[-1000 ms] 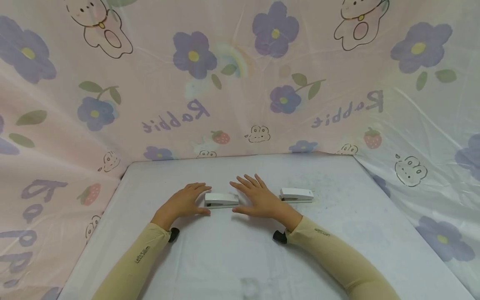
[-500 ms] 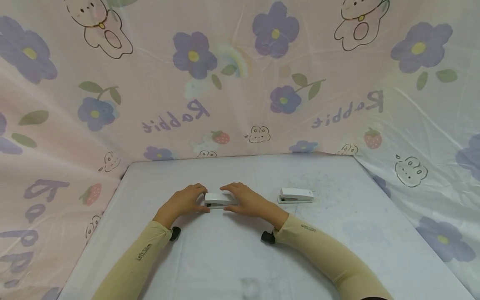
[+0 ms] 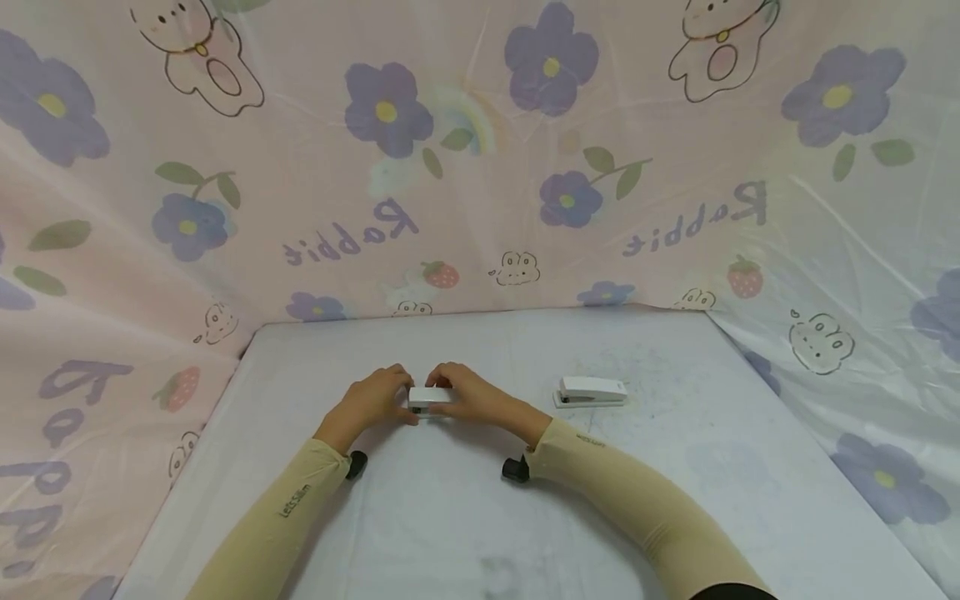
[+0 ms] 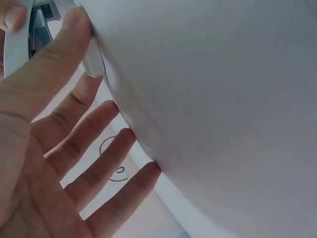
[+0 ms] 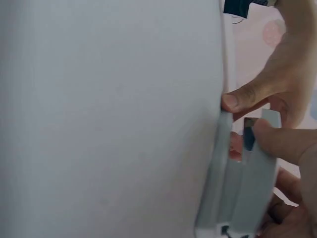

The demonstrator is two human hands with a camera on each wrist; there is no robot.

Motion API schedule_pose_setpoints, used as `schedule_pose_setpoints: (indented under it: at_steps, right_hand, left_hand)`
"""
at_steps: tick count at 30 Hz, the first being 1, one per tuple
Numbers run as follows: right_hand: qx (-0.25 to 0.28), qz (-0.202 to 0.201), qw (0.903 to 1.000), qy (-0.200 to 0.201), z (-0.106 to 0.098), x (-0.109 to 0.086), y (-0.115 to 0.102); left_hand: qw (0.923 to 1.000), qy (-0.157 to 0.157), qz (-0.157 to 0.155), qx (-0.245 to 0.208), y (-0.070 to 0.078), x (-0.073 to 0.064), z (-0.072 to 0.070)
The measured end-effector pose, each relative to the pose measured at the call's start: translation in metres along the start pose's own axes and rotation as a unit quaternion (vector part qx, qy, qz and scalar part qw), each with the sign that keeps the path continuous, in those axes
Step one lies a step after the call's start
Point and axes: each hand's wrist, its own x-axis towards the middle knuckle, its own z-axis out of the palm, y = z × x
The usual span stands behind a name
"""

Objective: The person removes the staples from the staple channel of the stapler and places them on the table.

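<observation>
A white stapler point(image 3: 422, 396) lies lengthwise on the white table between both hands. My left hand point(image 3: 369, 402) holds the left end of its base; in the left wrist view the thumb point(image 4: 59, 54) is on the base point(image 4: 93, 60) while the other fingers spread behind. From the right, my right hand point(image 3: 474, 395) pinches the upper arm of the stapler point(image 5: 255, 183), thumb on the near side and fingers on the far side. A gap shows between upper arm and base. The right hand covers the stapler's right end in the head view.
Another white stapler point(image 3: 592, 390) sits on the table point(image 3: 450, 517) to the right, apart from the hands. A printed curtain point(image 3: 480, 192) with flowers and rabbits hangs behind the table and at both sides.
The right hand has moved left onto the stapler, its spread fingers now curling round the upper arm. The left hand has closed in on the stapler's left end. The other stapler stays put.
</observation>
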Motion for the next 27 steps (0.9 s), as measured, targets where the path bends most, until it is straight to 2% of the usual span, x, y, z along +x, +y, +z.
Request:
schedule_pose_setpoints:
  at_steps: [7, 13, 17, 27]
  right_hand:
    - [-0.032, 0.029, 0.9986, -0.031, 0.002, 0.005, -0.001]
    - [-0.02, 0.033, 0.9989, -0.026, 0.001, 0.002, -0.002]
    - [-0.001, 0.038, 0.999, -0.024, 0.0, 0.0, -0.006]
    - [0.016, 0.055, 0.9982, -0.018, -0.001, -0.002, -0.005]
  left_hand:
    - [0.9999, -0.006, -0.009, 0.005, 0.006, 0.001, -0.002]
    - [0.9999, -0.01, -0.008, 0.008, 0.012, 0.0, -0.002]
    - [0.9997, -0.011, -0.018, 0.012, 0.014, -0.001, -0.002]
    - [0.9997, 0.005, -0.012, 0.02, 0.015, 0.001, -0.001]
